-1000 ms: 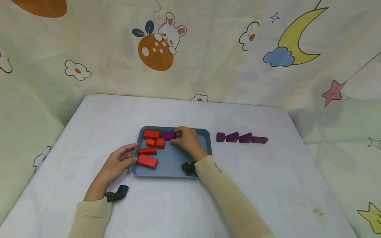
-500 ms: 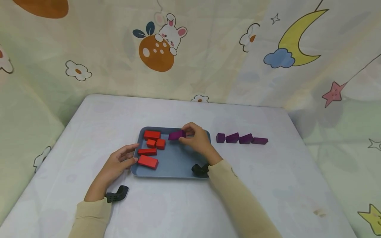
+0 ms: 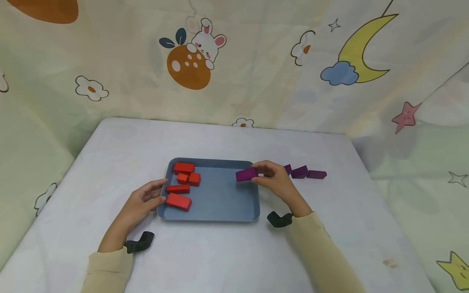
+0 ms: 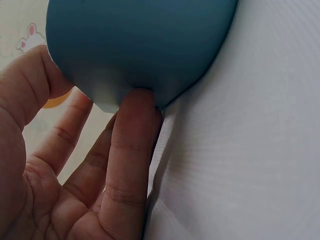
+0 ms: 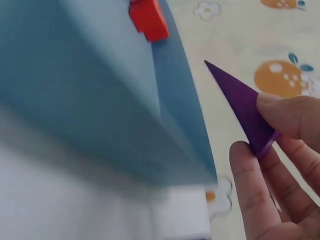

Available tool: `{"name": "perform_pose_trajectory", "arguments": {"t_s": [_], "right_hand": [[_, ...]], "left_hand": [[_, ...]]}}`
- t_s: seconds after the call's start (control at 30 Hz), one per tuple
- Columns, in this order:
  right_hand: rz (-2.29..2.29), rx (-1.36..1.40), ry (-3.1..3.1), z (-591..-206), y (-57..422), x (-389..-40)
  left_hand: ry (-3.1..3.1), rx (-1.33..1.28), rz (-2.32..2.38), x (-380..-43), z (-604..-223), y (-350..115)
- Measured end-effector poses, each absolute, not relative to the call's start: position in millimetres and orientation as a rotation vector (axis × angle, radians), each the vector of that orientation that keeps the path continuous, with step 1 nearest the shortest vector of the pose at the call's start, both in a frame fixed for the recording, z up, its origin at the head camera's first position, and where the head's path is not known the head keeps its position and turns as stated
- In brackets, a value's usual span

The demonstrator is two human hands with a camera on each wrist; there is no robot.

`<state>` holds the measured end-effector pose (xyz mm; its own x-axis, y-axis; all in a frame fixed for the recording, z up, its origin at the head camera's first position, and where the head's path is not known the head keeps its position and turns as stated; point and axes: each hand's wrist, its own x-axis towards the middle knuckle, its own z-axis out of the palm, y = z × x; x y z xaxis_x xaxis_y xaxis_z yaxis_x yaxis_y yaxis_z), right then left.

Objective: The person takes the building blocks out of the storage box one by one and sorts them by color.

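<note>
My right hand (image 3: 278, 181) pinches a purple triangular wedge block (image 3: 245, 175) between thumb and fingers, above the right side of the blue-grey tray (image 3: 223, 203). In the right wrist view the wedge (image 5: 242, 107) shows its pointed tip turned away from the fingers. On the tray's left side my left hand (image 3: 141, 201) touches the edge with fairly straight, spread fingers. The left wrist view has those fingers (image 4: 132, 145) against the outer wall of the tray (image 4: 140, 45). Several red blocks (image 3: 178, 201) lie in the tray's left part.
Right of the tray, several purple blocks (image 3: 299, 172) lie in a row on the white-covered table (image 3: 220, 260); my right hand hides part of that row. A patterned cloth (image 3: 256, 81) hangs behind and at both sides.
My right hand has lifted the purple wedge from beside the upper red block and carried it right, to the tray's right side. The left hand stays at the tray's edge.
</note>
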<state>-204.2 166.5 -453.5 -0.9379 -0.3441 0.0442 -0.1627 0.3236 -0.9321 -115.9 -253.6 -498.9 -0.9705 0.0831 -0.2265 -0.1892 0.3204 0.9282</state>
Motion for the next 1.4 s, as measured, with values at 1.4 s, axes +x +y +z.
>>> {"name": "perform_pose_trajectory", "arguments": {"t_s": [1.4], "right_hand": [[-1.379, -0.065, 2.983, -469.8, 412.2, -214.3]], "left_hand": [[2.368, -0.067, 1.697, -115.6, -501.8, -254.0]]}}
